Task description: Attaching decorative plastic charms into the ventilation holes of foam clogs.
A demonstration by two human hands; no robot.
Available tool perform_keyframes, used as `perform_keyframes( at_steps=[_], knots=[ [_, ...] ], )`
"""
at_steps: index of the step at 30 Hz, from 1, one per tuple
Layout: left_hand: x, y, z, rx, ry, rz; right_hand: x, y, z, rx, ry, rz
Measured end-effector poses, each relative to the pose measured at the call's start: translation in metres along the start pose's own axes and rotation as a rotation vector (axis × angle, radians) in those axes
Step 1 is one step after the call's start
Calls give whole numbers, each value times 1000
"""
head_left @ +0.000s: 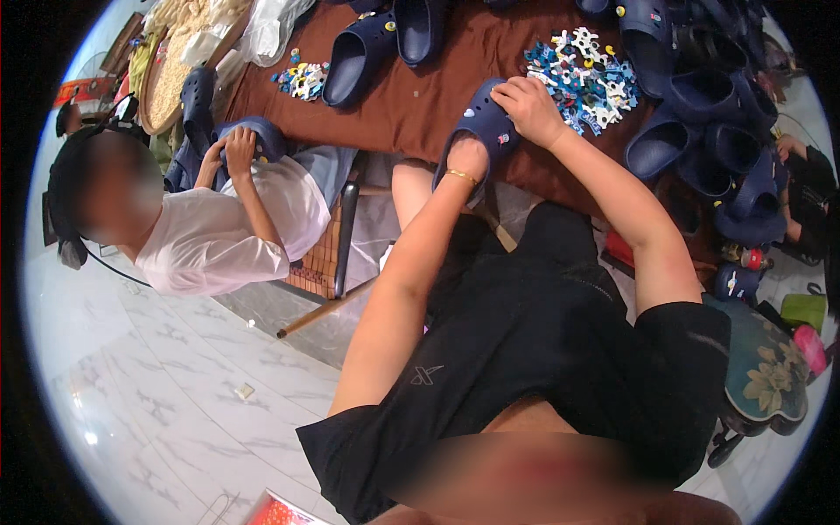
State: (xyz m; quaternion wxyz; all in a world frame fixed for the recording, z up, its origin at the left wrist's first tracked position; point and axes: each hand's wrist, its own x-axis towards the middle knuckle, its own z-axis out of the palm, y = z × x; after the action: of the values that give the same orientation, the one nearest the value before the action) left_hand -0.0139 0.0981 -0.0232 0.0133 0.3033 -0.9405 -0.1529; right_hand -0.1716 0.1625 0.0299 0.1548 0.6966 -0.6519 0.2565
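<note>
Head view
My left hand [466, 157]: it cups the heel end of a navy clog [486, 124] from below at the near edge of the table, fingers hidden under the shoe; a gold bangle [461, 177] sits on the wrist.
My right hand [528, 105]: it lies clenched on top of the same clog at its toe end, fingertips pressed to the upper; whether a charm is pinched between them I cannot tell.
Clog in my hands: dark blue, tilted, toe toward the table's middle, small coloured charms stuck on its upper, resting half over the near edge of the table.
Table [420, 96]: covered in a brown cloth, running across the top of the view.
Charm pile [586, 79]: a heap of small blue, white and yellow pieces just beyond my right hand, touching nothing I hold.
Second charm pile [302, 79]: smaller, near the table's left end.
Loose clogs [700, 105]: many navy ones heaped along the right end and far edge.
Pair of clogs [372, 48]: two more lie near the far edge between the piles.
Co-worker [219, 227]: a person in a white shirt sits at the left end, both hands on another navy clog [254, 140].
Clear plastic bag [271, 26]: crumpled, at the far left corner.
Round woven tray [171, 74]: pale, beside that corner.
Floral stool [766, 367]: teal with cream flowers, at my right.
</note>
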Motion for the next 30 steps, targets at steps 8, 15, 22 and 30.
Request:
perform_keyframes(
  at_steps=[8, 15, 22, 30],
  knots=[
    [1, -5, 7, 14, -34, 52, 12, -7, -6, -44, -190, 52],
    [2, -4, 6, -9, 34, 40, 35, -3, -1, -213, -408, -93],
    [-3, 2, -4, 34, -52, 13, 39, 33, -1, 548, -415, 528],
    [-2, -4, 8, -18, -63, 2, 38, 42, 28, 328, -421, 780]
  ],
)
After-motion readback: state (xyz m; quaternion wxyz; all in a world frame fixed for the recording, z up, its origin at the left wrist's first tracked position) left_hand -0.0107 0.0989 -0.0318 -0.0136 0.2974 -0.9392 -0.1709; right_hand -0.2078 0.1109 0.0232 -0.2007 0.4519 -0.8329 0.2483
